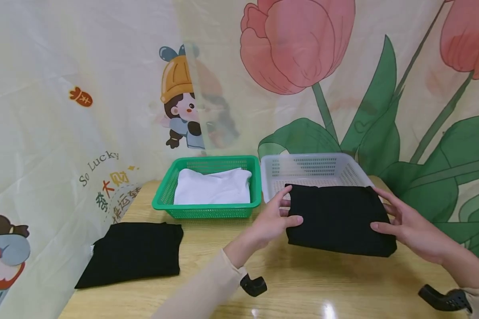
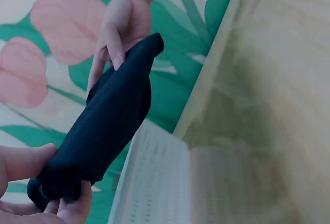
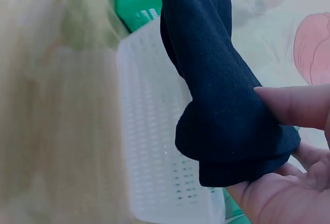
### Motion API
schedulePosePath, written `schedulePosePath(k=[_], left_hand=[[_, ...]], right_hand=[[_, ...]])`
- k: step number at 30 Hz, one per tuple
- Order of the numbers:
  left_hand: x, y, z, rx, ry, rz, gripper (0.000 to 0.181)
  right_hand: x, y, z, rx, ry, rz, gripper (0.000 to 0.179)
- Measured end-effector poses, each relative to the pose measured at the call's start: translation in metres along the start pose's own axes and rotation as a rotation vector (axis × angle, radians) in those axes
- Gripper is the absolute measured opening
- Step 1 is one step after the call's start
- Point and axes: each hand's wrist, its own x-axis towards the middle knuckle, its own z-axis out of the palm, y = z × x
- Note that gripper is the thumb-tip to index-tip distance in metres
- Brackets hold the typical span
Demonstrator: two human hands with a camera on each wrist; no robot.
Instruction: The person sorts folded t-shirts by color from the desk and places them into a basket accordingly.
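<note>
A black cloth (image 1: 139, 250) is lying leftmost on the surface (image 1: 215, 288), near a green basket (image 1: 207, 212) holding white fabric (image 1: 211, 188). Rightward, your left hand (image 1: 273, 219) and right hand (image 1: 411, 228), parted only by its thickness, are pinching a folded black bundle (image 1: 339, 221), suspending it before a white basket (image 1: 307, 166).

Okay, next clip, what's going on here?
A person's left hand and right hand grip opposite ends of a folded black cloth, holding it up off the table. In the head view it hides part of the white basket. A white cloth lies in the green basket, and a second black cloth lies at the table's left side.
</note>
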Motion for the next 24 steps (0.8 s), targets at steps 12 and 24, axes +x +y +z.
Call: schedulePosePath(k=[12,24], left_hand=[[0.066,0.014,-0.022,-0.065,0.075,-0.012,0.084],[0.121,0.001,-0.036,-0.117,0.184,-0.027,0.083]], right_hand=[[0.072,-0.025,-0.029,0.043,-0.008,0.009,0.105],[0.14,-0.011,-0.035,-0.002,0.05,0.02,0.097]])
